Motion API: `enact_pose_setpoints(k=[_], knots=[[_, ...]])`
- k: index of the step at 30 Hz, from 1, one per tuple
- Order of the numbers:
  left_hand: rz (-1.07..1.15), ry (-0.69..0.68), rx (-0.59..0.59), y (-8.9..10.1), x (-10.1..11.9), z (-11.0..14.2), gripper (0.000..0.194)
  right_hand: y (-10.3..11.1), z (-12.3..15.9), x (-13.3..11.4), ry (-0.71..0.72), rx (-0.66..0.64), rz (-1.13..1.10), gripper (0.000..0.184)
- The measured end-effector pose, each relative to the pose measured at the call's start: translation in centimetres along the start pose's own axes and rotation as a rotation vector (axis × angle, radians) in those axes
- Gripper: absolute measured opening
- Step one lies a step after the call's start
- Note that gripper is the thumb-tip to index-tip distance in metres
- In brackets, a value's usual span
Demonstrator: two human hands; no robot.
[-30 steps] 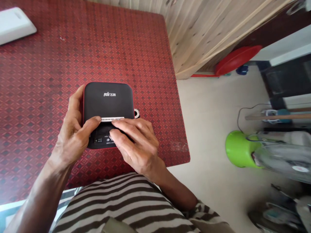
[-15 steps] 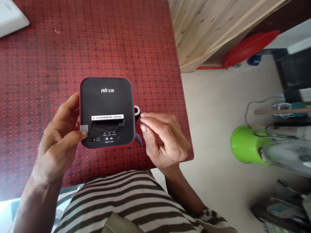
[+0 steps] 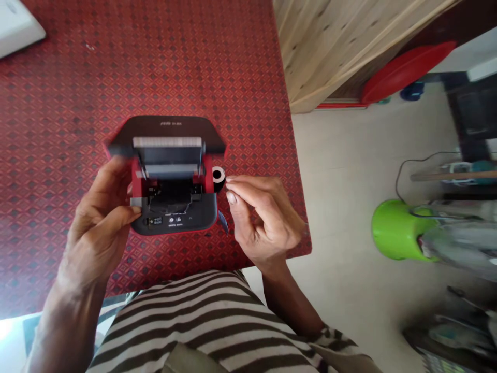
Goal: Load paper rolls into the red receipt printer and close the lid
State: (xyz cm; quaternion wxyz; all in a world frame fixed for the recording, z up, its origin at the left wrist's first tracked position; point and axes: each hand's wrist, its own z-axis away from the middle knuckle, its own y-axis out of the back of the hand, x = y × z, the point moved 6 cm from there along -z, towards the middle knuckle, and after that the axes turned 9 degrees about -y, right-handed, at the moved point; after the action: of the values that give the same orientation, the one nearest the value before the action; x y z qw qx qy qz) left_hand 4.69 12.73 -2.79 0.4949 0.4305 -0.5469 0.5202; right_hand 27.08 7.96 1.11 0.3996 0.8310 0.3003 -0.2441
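A small black and red receipt printer (image 3: 182,220) rests on the table in front of me. Its lid (image 3: 166,129) is swung up and blurred, showing the dark inside. My left hand (image 3: 97,217) grips the printer's left side, thumb on a grey tab (image 3: 136,202) at the corner. Just right of the printer is a paper roll (image 3: 218,176) with a white ring end and dark side. My right hand (image 3: 267,217) hovers beside that roll with fingers curled in and tips close together; I see nothing between them. A thin dark curled strip (image 3: 223,223) lies nearby.
The table (image 3: 174,62) has a red patterned top; its right edge runs past my right hand. A white object (image 3: 17,26) sits at the far left corner. On the floor to the right are a green bucket (image 3: 392,229) and a red round basin (image 3: 407,72).
The printer's lid has sprung open, tilting up and away from me. My left thumb stays on the grey tab. My right hand has hardly moved.
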Motion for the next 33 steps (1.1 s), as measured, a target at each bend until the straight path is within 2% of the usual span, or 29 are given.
enact_pose_setpoints(k=[4,7,11,13,17,20,23,27,30,33], knots=[[0.012,-0.031,0.014,0.2,-0.2,0.0,0.075,-0.2,-0.7,-0.9,0.046,-0.049,-0.015,0.018],[0.030,-0.052,0.021,0.4,-0.4,0.0,0.075,-1.2,-1.9,-2.0,0.137,-0.192,0.012,0.018],[0.053,-0.115,0.037,0.6,-1.1,-0.3,0.070,-5.4,-3.5,-3.3,0.252,-0.519,0.246,0.021],[0.082,-0.121,0.054,0.9,-1.7,-0.4,0.068,-7.9,-4.2,-3.5,0.269,-0.631,0.392,0.023],[0.114,-0.146,0.031,1.3,-2.8,-0.6,0.069,-11.8,-5.5,-3.2,0.238,-0.674,0.531,0.023],[0.109,-0.167,-0.010,1.7,-3.3,-0.6,0.068,-13.2,-5.8,-3.0,0.250,-0.711,0.559,0.021],[0.064,-0.167,-0.013,2.1,-3.5,-0.6,0.069,-13.3,-5.9,-3.0,0.243,-0.804,0.600,0.020],[0.065,-0.148,-0.015,2.3,-3.7,-0.4,0.069,-11.9,-6.0,-3.8,0.230,-0.870,0.622,0.016],[0.071,-0.154,-0.014,2.3,-3.6,-0.4,0.068,-9.9,-5.9,-4.9,0.243,-0.804,0.581,0.015],[0.072,-0.155,-0.015,2.2,-3.5,-0.4,0.067,-6.5,-6.0,-5.5,0.211,-0.712,0.399,0.009]])
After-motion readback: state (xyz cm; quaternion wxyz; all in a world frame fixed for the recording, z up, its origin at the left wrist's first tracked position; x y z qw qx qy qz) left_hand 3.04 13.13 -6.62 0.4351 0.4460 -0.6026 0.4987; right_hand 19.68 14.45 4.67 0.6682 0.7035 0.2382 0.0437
